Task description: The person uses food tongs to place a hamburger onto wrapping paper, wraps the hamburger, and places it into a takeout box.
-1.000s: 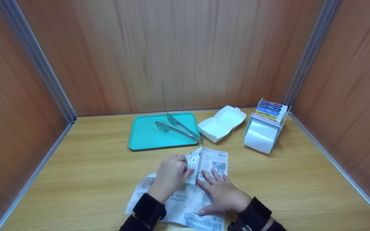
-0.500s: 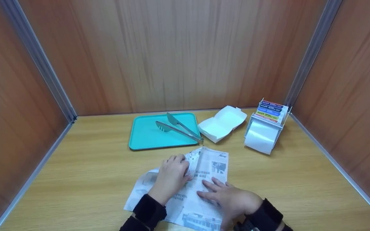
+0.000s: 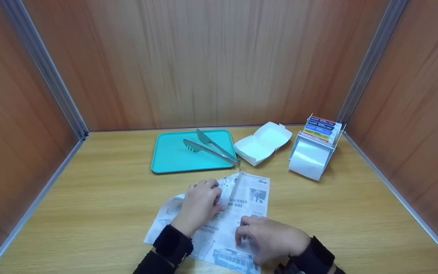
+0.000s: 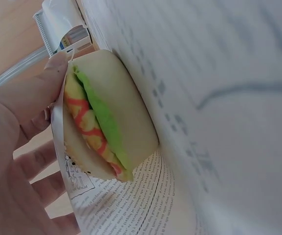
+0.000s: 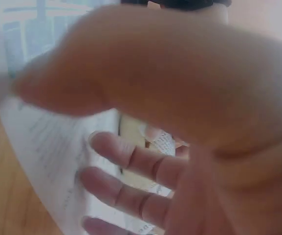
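A sheet of newsprint wrapping paper [image 3: 226, 224] lies on the table in the head view, its left part folded up. Inside that fold, the left wrist view shows a burger [image 4: 126, 98] with a pale bun, green lettuce and a red-striped filling, standing on its side. My left hand [image 3: 199, 205] grips the folded paper against the burger, thumb at the paper's edge and fingers behind it. Over the lower right part of the sheet is my right hand [image 3: 270, 238], fingers bent. Its thumb and fingers [image 5: 114, 149] are apart in the blurred right wrist view.
Behind the paper lies a turquoise tray [image 3: 169, 154] with metal tongs [image 3: 213, 150] across its right side. Beside it stands an open white takeaway box [image 3: 262, 142]. Farther right is a dispenser [image 3: 312, 150] with a label roll. Wooden panels enclose the table.
My right hand has slid toward the sheet's lower right edge, its spread fingers now bent. My left hand keeps its grip with little movement.
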Demonstrator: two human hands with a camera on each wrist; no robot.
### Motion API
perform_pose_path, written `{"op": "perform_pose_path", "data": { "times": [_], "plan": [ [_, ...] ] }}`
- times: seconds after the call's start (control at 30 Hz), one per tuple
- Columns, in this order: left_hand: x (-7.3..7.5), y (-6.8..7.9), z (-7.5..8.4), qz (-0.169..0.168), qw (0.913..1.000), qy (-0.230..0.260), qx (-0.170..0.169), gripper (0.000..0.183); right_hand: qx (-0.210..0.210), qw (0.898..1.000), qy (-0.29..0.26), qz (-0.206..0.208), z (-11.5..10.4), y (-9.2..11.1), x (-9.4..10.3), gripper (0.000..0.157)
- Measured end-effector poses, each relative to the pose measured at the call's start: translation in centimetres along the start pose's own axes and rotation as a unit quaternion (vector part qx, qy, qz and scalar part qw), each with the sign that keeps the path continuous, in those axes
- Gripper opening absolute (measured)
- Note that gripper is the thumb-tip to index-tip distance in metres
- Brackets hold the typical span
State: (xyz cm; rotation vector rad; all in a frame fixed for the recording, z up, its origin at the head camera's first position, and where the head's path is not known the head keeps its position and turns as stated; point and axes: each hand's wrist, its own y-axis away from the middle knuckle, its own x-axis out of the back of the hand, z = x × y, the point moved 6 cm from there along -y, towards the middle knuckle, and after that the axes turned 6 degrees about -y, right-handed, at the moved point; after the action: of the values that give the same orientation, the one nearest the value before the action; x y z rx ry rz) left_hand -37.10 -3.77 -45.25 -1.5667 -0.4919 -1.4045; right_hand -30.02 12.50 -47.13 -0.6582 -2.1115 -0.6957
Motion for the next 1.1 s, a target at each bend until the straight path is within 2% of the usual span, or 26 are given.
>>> {"op": "perform_pose_path", "data": {
  "times": [0.17, 0.27, 0.5, 0.6, 0.73, 0.87, 1.0, 1.1],
  "plan": [
    [0.1, -0.1, 0.0, 0.003, 1.0, 0.003, 0.0, 0.034, 0.003, 0.998, -0.054, -0.013, -0.1, 0.3, 0.1, 0.044],
    [0.1, -0.2, 0.0, -0.004, 1.0, 0.001, 0.0, 0.032, 0.007, 0.998, -0.053, -0.019, -0.7, 0.6, -0.5, 0.048],
    [0.0, -0.1, 0.0, -0.011, 0.9999, -0.01, 0.001, 0.034, 0.049, 0.998, 0.05, 0.003, -2.5, -0.4, -3.0, 0.051],
    [0.1, 0.1, -0.1, -0.008, 0.9999, -0.013, -0.001, 0.038, 0.056, 0.993, 0.098, 0.032, -3.0, -0.8, -3.3, 0.044],
    [0.2, 0.1, -0.1, -0.007, 0.9999, -0.014, -0.001, 0.043, 0.058, 0.981, 0.166, 0.088, -3.4, -0.9, -3.0, 0.024],
    [0.1, 0.0, -0.1, -0.016, 0.9998, -0.013, 0.002, 0.041, 0.056, 0.969, 0.201, 0.128, -3.5, -0.8, -2.3, 0.022],
    [0.0, 0.0, -0.2, -0.022, 0.9997, -0.011, 0.006, 0.038, 0.091, 0.963, 0.178, 0.179, -3.4, -0.1, -1.2, 0.009],
    [-0.1, 0.0, -0.1, -0.028, 0.9996, -0.006, 0.005, 0.037, 0.122, 0.959, 0.141, 0.211, -2.8, 1.0, -0.1, 0.01]
  ]
}}
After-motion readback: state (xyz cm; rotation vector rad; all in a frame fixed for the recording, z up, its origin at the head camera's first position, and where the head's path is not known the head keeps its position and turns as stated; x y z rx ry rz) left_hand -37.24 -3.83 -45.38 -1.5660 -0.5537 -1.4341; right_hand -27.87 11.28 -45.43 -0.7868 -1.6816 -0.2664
